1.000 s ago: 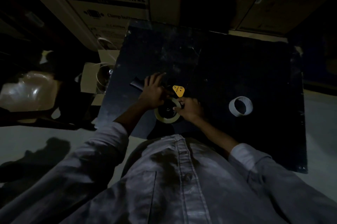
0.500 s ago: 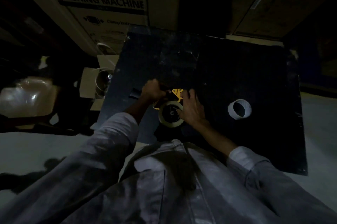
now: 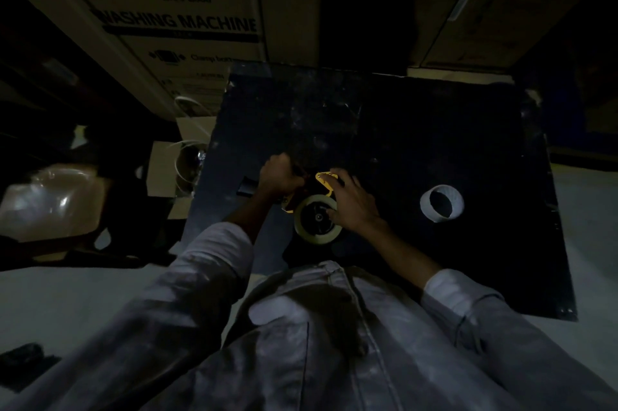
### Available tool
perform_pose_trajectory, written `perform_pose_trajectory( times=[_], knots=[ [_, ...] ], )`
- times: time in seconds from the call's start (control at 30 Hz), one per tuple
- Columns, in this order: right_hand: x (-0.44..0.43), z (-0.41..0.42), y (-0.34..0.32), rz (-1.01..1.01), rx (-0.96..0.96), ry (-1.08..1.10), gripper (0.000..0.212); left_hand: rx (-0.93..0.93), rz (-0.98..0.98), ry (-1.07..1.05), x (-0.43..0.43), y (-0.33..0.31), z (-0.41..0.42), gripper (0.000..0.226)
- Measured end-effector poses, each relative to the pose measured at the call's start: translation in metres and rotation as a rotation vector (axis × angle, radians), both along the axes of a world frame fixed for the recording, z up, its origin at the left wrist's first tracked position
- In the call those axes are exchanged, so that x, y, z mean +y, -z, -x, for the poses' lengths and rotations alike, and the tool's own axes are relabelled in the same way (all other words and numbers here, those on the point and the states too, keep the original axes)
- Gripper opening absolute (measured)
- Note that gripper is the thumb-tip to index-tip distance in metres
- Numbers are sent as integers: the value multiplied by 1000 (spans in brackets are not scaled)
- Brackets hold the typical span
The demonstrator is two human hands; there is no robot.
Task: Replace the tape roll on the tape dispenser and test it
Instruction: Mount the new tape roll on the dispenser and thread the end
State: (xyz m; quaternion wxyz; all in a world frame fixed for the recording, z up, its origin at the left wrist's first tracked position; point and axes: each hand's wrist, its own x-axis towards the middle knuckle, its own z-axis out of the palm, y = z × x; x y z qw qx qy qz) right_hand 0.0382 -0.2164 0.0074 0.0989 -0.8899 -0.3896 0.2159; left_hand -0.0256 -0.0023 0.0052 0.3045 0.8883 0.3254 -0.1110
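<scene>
two hands sit on the tape dispenser (image 3: 322,185) at the near middle of the dark table (image 3: 434,129). the left hand (image 3: 279,176) is closed around its handle; the right hand (image 3: 351,203) lies spread over the yellow frame with fingertips on the new tape roll (image 3: 317,220), which looks seated on the hub. an empty core (image 3: 441,203) lies well apart to the right. main risk, as i judge it: in light this dim the loose tape end is hard to find, and it could stick back onto the roll or thread the wrong side of the roller, so the test pull fails.
</scene>
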Motion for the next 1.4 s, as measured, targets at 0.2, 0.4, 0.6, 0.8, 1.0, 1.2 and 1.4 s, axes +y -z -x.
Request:
perform_pose_trajectory(
  times=[0.2, 0.4, 0.6, 0.8, 1.0, 1.2, 1.4],
  knots=[
    [-2, 2, 0, -9, 7, 5, 97, -149, 61, -406, -10, -1, 11, 40],
    [-3, 2, 3, -26, -3, -4, 96, -191, -20, -236, -4, -12, 19, 27],
    [-5, -1, 10, -39, 1, 1, 96, -116, -45, 375, -23, -9, 45, 50],
    [-8, 2, 14, -48, -14, 16, 91, -7, -115, 479, -30, -12, 39, 37],
    [-8, -3, 14, -48, -16, 6, 91, 101, -191, 425, -26, -10, 29, 41],
    [-11, -10, 19, -53, -45, -9, 89, 173, -270, 434, -33, -14, 20, 47],
    [-25, -8, 24, -180, -100, 129, 64, 95, -188, 422, -44, -3, 34, 38]
  ],
)
